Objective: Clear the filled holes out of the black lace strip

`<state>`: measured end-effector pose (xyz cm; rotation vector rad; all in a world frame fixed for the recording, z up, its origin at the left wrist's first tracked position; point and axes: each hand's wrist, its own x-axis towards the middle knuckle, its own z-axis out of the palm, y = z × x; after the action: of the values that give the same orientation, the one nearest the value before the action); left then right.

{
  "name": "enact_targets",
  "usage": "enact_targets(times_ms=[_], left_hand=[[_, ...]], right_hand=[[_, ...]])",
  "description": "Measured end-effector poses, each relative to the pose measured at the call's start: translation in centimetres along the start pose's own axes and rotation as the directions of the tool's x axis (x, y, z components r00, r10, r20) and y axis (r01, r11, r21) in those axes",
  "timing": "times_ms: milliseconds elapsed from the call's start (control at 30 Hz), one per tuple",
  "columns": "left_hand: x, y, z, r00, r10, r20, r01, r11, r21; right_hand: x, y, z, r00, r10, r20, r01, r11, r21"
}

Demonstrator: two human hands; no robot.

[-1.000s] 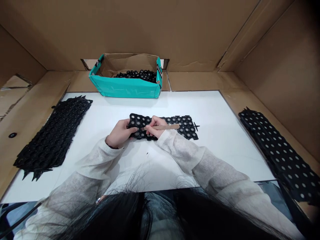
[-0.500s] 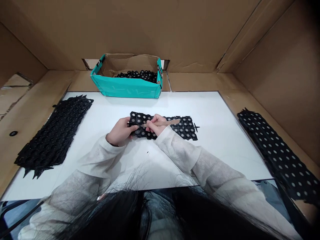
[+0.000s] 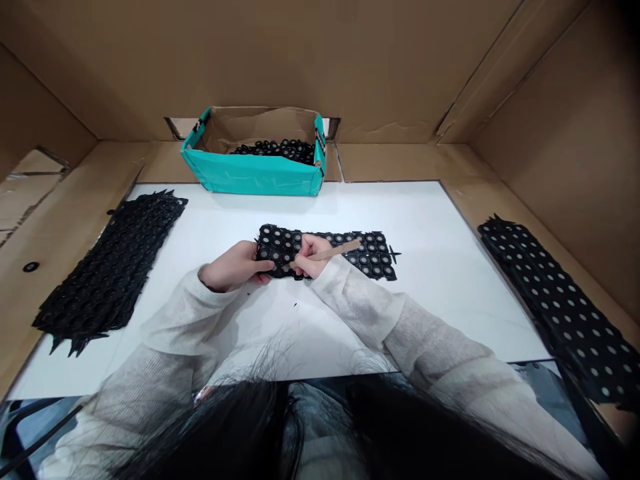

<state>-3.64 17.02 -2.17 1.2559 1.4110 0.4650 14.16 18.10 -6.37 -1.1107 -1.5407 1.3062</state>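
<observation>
Since half a second ago, our left hand [image 3: 233, 267] has slid a little outward and nearer to us along its end of the black sheet of rings [image 3: 371, 256], and the stick's lower tip has dropped to a row closer to us; the sheet itself lies in about the same place, crosswise at the middle of the white bench [image 3: 440, 273]. Our left thumb presses on its left end, with fingers curled at the edge, gripping it; our right hand [image 3: 313, 256] is closed on the flat wooden stick [image 3: 347, 247], held like a pen and slanting down toward the sheet, though we cannot tell whether its tip touches. Many of the rings show pale centres; a thin black cross-shaped piece [image 3: 394, 253] sits at the right end.

Farther out, a dark stack of sheets [image 3: 113, 267] lies to our left, with a loose ring [image 3: 31, 267] beyond it; a pale-dotted stack [image 3: 560, 303] lies to our right; behind, a teal box [image 3: 255, 175] holds loose black rings [image 3: 280, 150].
</observation>
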Motion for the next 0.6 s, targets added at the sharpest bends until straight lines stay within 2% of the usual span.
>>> enact_targets(times_ms=[200,300,433,600], left_hand=[[0.65,-0.96,-0.05,0.999,0.046,0.016,-0.046,0.999,0.029],[0.82,-1.09,-0.24,0.999,0.042,0.023,-0.043,0.999,0.015],[0.85,-1.05,-0.35,0.999,0.032,0.039,-0.032,0.999,-0.003],[0.65,-0.98,-0.09,0.997,0.078,-0.004,-0.078,0.997,0.008]], right_hand=[[-0.22,-0.28,0.17,0.999,0.048,0.007,-0.049,0.999,0.012],[-0.21,-0.35,0.09,0.999,0.034,0.014,-0.034,0.999,-0.029],[-0.11,-0.35,0.03,0.998,0.056,0.014,-0.056,0.998,0.002],[0.04,0.21,0.01,0.996,0.067,0.055,-0.068,0.997,0.024]])
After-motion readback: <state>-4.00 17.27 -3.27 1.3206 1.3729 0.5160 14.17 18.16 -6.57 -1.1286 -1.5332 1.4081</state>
